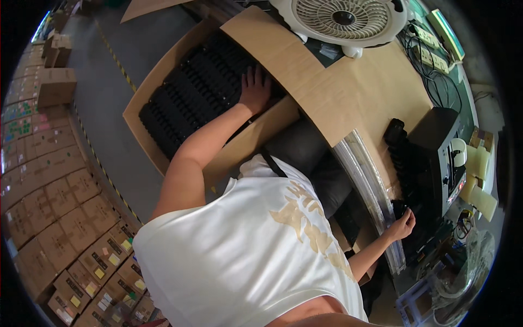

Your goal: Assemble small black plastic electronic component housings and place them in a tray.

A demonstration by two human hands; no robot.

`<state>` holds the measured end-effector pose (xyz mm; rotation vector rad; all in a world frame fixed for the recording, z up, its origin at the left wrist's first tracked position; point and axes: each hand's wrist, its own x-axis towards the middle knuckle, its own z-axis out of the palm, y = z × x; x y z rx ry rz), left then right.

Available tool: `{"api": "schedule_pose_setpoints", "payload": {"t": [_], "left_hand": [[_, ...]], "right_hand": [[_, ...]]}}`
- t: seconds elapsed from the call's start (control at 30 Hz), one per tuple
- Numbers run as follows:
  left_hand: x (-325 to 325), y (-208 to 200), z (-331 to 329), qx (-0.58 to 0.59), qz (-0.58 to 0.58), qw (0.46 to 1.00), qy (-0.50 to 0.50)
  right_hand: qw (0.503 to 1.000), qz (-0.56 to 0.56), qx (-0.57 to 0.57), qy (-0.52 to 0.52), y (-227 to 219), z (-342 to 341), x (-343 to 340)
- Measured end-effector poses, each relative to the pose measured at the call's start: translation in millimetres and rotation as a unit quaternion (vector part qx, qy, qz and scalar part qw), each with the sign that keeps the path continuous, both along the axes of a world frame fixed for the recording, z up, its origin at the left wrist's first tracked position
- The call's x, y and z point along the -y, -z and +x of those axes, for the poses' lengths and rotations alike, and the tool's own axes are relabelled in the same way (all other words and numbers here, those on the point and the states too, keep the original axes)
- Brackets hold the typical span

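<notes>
My left hand [255, 90] reaches into an open cardboard box [143, 98], its fingers spread over black ridged parts [190, 82] packed in rows. It rests at the near right end of those rows and grips nothing that I can see. Off to the right, my right hand [402, 224] is at the workbench with its fingers curled together. A small dark piece [400, 207] shows at its fingertips; what exactly the fingers hold is hidden. Just beyond lies a line of black parts [402, 169] on the bench, beside a black box-shaped device [440, 147].
Clear plastic-looking strips [368, 180] run along the bench edge. A white fan [344, 19] stands at the back on brown cardboard [381, 82]. Power strips [433, 59] with cables lie at the far right. Stacked cartons [54, 207] fill the left side beyond the grey floor [109, 120].
</notes>
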<state>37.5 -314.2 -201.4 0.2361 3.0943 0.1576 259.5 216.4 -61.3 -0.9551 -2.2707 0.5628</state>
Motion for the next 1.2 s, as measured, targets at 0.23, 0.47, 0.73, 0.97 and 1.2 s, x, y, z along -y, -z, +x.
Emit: {"api": "schedule_pose_setpoints", "payload": {"t": [0.23,0.47,0.73,0.97,1.2], "left_hand": [[4,26,-12,-0.061,-0.094,0.994,0.004],[-14,38,-33,0.016,-0.081,0.995,-0.059],[15,22,-44,0.190,-0.107,0.976,0.013],[27,21,-46,0.108,-0.014,0.994,0.026],[42,9,-46,0.093,0.097,0.972,0.192]], "right_hand": [[1.000,-0.017,0.000,0.006,-1,-5,3],[0.998,-0.040,-0.041,-0.022,3,6,-4],[0.998,-0.019,-0.066,-0.019,-1,-8,14],[0.991,-0.070,-0.110,-0.008,-9,-9,24],[0.993,-0.076,-0.092,-0.004,-12,-11,21]]}}
